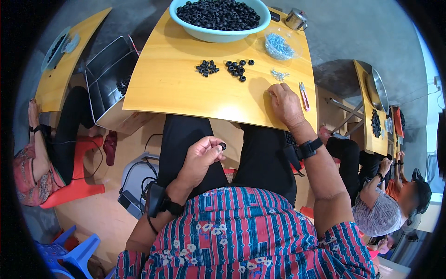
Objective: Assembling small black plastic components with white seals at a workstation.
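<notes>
Above my lap, my left hand pinches a small round black plastic piece between thumb and fingers. My right hand rests at the right side of the yellow table, fingers curled down and closed; whatever is in the fingertips is hidden. Just beyond it lies a small heap of silvery metal pins. Red-handled thread snips lie right of that hand. Farther left are a group of round black pieces and a cluster of smaller black pieces.
A light blue basin full of black pieces stands at the far edge. Beside it are a clear bowl of metal pins and a metal mug. An open box adjoins the table's left side. Other people sit at tables on both sides.
</notes>
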### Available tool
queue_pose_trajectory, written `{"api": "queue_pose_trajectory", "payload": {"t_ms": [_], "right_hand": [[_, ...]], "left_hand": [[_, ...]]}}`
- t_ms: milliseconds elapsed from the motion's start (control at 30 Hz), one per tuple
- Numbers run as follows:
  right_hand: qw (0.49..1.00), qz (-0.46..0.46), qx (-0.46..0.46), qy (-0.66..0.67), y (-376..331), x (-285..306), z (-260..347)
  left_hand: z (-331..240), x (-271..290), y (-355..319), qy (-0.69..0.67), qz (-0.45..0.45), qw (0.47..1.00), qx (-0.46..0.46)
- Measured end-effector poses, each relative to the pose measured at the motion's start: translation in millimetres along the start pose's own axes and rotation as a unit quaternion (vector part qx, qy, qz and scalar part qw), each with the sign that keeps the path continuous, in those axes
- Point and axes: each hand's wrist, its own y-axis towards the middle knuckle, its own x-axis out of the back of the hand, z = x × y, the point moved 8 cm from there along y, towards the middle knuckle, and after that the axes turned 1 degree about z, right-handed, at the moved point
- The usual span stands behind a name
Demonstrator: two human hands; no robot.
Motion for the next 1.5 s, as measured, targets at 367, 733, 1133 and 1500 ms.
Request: {"api": "queue_pose_trajectory", "payload": {"t_ms": [367, 733, 1133, 1500], "right_hand": [[0.767, 0.099, -0.203, 0.600, -31.0, -6.7, 47.3], [0.565, 0.188, -0.163, 0.787, -47.3, -31.7, 92.7], [0.713, 0.222, -0.182, 0.640, -56.6, -47.0, 119.8], [0.765, 0.187, -0.166, 0.593, -57.1, -41.5, 119.8]], "left_hand": [[0.3, 0.1, -2.0, 0.030, 0.017, 0.999, 0.013], [-0.9, -1.5, -2.8, 0.022, 0.044, 0.999, -0.020], [-9.8, 1.5, -0.4, 0.001, 0.011, 0.998, -0.064], [-5.4, 4.3, -2.6, -0.064, 0.037, 0.996, -0.051]]}}
